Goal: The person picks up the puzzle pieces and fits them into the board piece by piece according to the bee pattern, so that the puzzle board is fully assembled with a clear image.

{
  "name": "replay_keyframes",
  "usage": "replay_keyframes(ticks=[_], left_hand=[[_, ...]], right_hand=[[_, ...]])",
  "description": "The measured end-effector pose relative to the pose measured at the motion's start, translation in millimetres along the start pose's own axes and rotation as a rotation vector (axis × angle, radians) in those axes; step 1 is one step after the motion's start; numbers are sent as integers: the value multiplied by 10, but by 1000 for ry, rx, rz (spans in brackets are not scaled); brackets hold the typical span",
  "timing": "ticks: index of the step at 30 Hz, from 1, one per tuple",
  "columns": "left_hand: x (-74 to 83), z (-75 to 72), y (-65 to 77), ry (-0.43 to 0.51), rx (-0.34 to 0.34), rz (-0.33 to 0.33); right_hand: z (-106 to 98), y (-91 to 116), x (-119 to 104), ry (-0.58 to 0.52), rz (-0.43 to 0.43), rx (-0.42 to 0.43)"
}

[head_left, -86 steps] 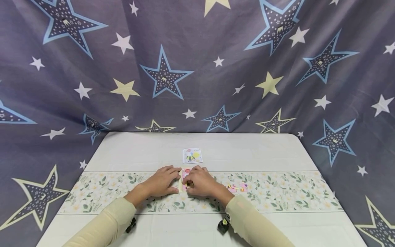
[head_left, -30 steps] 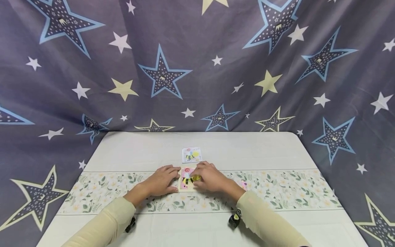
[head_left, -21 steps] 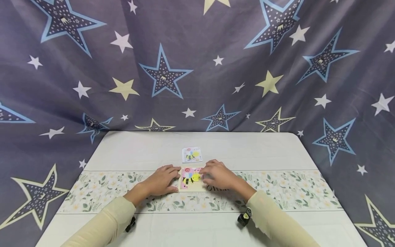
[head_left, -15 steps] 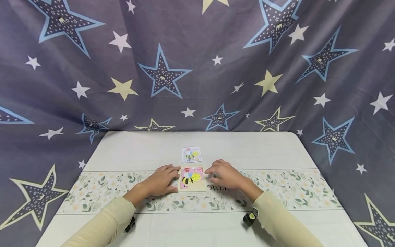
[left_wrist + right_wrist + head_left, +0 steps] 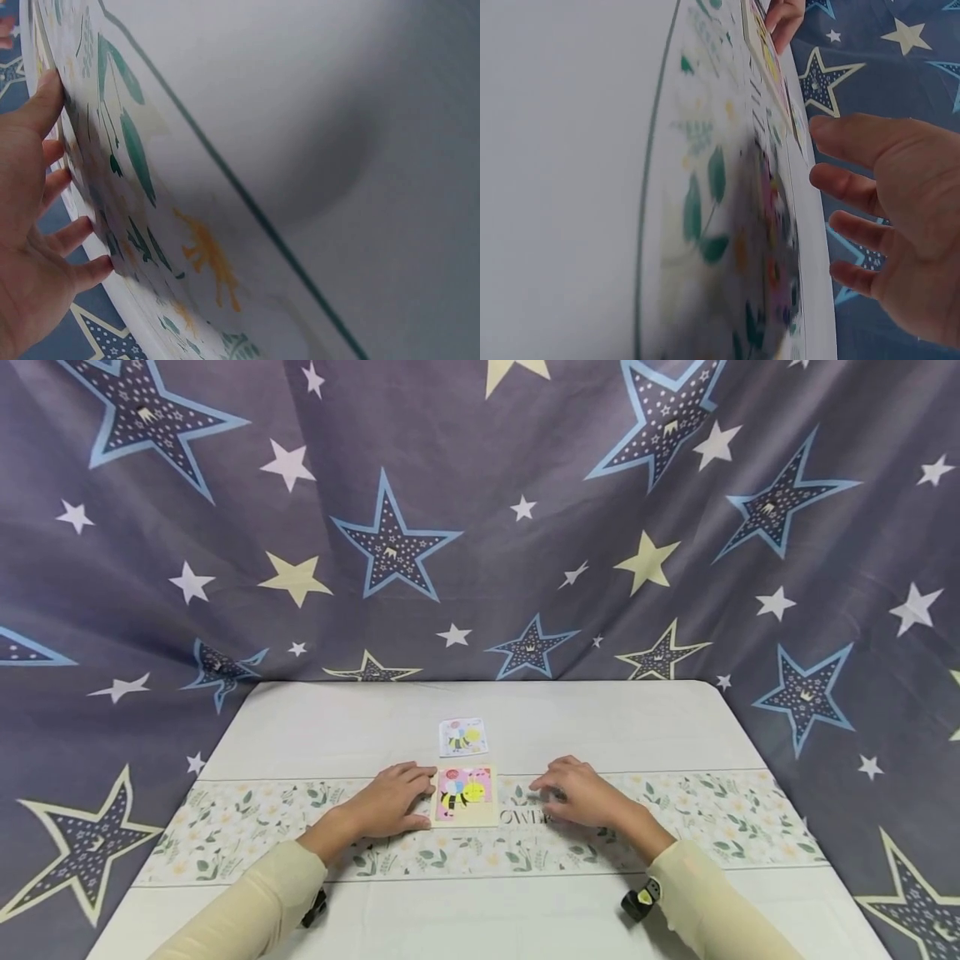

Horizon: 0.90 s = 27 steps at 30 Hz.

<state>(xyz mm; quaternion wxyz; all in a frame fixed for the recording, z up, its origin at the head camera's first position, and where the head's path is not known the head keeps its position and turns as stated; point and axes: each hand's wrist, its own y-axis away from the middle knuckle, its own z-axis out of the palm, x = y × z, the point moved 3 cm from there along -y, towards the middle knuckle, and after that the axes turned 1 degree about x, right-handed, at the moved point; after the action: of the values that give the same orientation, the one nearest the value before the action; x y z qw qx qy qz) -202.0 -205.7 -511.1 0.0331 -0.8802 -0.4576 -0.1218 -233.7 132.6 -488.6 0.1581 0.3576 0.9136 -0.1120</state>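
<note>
A square bee jigsaw puzzle [image 5: 453,785] lies in its pale tray [image 5: 483,817]; the tray's lower right part shows bare surface. My left hand [image 5: 393,802] rests on the table at the tray's left side, thumb and fingertips right at its edge. In the left wrist view, that hand's fingers [image 5: 71,236] are spread and extended. To the right of the tray, my right hand [image 5: 581,795] holds nothing, its fingers [image 5: 855,229] loosely bent over the table. Pink loose jigsaw pieces [image 5: 771,217] lie in its shadow in the right wrist view; in the head view they are hidden by the hand.
Just behind the tray lies a small picture card [image 5: 462,737] with the same bee. A flowered band with printed letters [image 5: 517,817] crosses the white table [image 5: 337,718]. A star-patterned curtain [image 5: 480,577] hangs along the far edge.
My right hand has placed a yellow piece in the puzzle, let go and moved right, away from the tray. My left hand has stayed at the tray's left edge.
</note>
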Motion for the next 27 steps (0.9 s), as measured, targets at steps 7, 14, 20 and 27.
replay_keyframes(ticks=[7, 14, 20, 27], left_hand=[[-11, 33, 6, 4, 12, 3], [-12, 18, 7, 12, 26, 16], [-20, 18, 14, 4, 24, 13], [-3, -6, 7, 8, 16, 9]], right_hand=[[-2, 220, 138, -12, 40, 2], [81, 305, 205, -13, -3, 30], [111, 298, 201, 7, -19, 33], [82, 284, 179, 11, 7, 34]])
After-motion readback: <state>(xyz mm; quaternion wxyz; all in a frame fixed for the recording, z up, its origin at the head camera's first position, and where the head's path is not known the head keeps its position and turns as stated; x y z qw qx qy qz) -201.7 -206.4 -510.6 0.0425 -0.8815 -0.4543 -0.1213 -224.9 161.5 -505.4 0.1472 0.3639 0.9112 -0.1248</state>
